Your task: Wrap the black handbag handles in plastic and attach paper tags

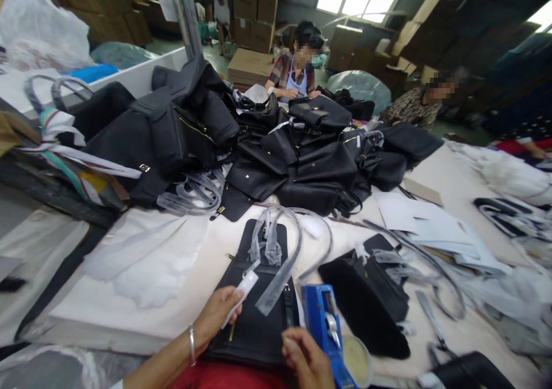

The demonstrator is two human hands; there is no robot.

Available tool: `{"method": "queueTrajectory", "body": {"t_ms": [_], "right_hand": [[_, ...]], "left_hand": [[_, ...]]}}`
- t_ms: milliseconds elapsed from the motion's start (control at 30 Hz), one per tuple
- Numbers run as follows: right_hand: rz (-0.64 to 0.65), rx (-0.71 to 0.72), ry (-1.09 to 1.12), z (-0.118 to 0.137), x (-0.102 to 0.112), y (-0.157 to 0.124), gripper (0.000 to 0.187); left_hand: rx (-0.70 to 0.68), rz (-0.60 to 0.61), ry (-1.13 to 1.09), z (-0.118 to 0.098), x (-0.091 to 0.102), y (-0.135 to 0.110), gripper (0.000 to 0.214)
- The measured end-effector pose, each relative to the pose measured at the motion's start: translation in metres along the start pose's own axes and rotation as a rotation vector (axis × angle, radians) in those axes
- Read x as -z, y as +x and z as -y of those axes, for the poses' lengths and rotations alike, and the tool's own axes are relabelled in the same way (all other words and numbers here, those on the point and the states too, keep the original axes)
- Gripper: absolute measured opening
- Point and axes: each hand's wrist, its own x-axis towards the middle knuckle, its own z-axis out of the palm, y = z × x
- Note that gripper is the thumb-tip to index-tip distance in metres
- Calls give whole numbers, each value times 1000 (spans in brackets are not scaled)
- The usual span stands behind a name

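Note:
A black leather backpack (259, 302) lies flat on the table in front of me, with its plastic-wrapped straps (280, 279) looped over its top. My left hand (222, 311) is closed on a strip of white wrapping (245, 288), held slanted just above the bag. At the bag's lower right corner, my right hand (306, 354) has its fingers curled together; whatever may be between them is too small to make out. Close beside that hand stands a blue tape dispenser (321, 314), with a round roll of tape (357, 359) at its right.
A heap of black bags (302, 164) fills the far side of the table. Another black bag (366, 297) lies to the right, near white sheets (431, 222). White wrapping sheets (146, 262) are on the left. A co-worker (299, 69) handles something across the table; another person (414, 101) sits farther right.

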Motion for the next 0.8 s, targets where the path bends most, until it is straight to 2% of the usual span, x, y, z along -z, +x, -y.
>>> {"method": "queueTrajectory", "body": {"t_ms": [67,167,233,333,567,700,800], "right_hand": [[111,106,-2,29,-22,25,28],[173,239,-35,57,-51,56,21],[188,307,-76,63,-64,69,19],[188,342,-131,59,-71,78,17],[218,268,-176,52,-71,86,10],[238,202,-70,46,-71,94,17],[261,99,47,40,-76,97,21]], "left_hand": [[-5,-6,26,-1,-1,0,45],[-27,-14,39,-3,-1,-2,47],[-43,-18,41,-4,-1,-3,48],[-57,-13,41,-5,0,-3,48],[-65,14,42,4,4,1,46],[-62,17,73,3,5,3,44],[-45,13,83,-3,6,3,44]]}}
